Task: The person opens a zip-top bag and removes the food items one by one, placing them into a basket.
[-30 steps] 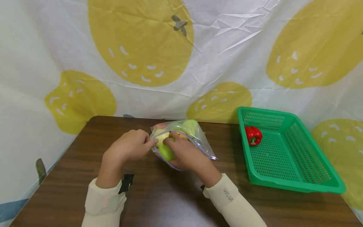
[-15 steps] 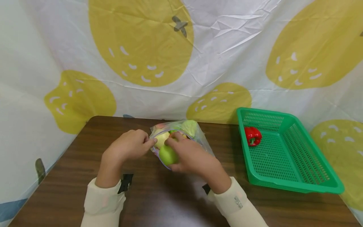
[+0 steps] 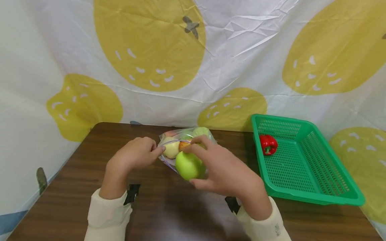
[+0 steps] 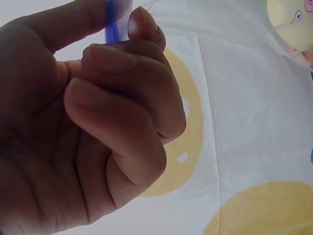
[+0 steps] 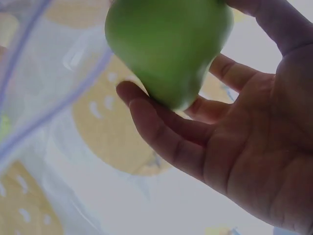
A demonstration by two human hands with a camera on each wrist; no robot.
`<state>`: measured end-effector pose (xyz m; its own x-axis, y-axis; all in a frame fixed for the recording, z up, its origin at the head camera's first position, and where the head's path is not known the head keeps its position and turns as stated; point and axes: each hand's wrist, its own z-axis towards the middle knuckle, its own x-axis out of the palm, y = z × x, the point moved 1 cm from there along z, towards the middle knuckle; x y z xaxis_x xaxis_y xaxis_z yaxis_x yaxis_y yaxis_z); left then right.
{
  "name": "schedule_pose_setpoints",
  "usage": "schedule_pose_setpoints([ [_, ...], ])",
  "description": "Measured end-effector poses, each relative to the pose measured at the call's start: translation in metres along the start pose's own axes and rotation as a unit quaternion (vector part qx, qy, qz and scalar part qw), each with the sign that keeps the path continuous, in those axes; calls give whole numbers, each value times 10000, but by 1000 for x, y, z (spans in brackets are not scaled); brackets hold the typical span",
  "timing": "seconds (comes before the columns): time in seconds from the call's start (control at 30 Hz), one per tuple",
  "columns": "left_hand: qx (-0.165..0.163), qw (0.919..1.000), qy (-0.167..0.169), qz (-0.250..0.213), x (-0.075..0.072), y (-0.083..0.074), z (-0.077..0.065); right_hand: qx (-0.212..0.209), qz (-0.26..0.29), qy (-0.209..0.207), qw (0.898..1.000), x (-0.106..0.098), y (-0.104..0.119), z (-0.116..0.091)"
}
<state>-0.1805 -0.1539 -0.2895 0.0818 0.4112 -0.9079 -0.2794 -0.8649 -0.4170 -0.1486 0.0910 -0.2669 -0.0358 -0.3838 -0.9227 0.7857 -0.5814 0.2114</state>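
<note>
My right hand holds a green apple with thumb and fingers, just in front of a clear zip bag. The right wrist view shows the tapering lower end of the apple between the fingertips. With thumb and finger, my left hand pinches the left side of the bag's mouth; its blue-purple zip strip shows in the left wrist view. Inside the bag lie a pale yellow round item, an orange-red item and a pale green item. The right hand partly hides the bag.
A green plastic basket stands on the right of the brown wooden table. A red bell pepper lies at its left inner side. Behind the table hangs a white cloth printed with yellow lemons.
My right hand has drawn the green apple out of the bag's mouth, towards me and to the right. The left hand has kept its pinch on the bag and hardly moved.
</note>
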Motion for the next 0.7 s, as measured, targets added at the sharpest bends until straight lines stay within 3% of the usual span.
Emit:
schedule_pose_setpoints([
  [0.2,76,10000,-28,39,1,2,2,-57,24,-953,9954,-31,-2,-23],
  [0.4,81,10000,38,20,1,2,3,-144,-399,-1718,9842,-57,-13,-47],
  [0.53,72,10000,29,9,-1,3,1,-45,-901,-1649,9822,-68,-28,-55],
  [0.7,92,9999,59,-19,-3,4,-1,631,-1292,-1045,9841,-74,-56,-65],
])
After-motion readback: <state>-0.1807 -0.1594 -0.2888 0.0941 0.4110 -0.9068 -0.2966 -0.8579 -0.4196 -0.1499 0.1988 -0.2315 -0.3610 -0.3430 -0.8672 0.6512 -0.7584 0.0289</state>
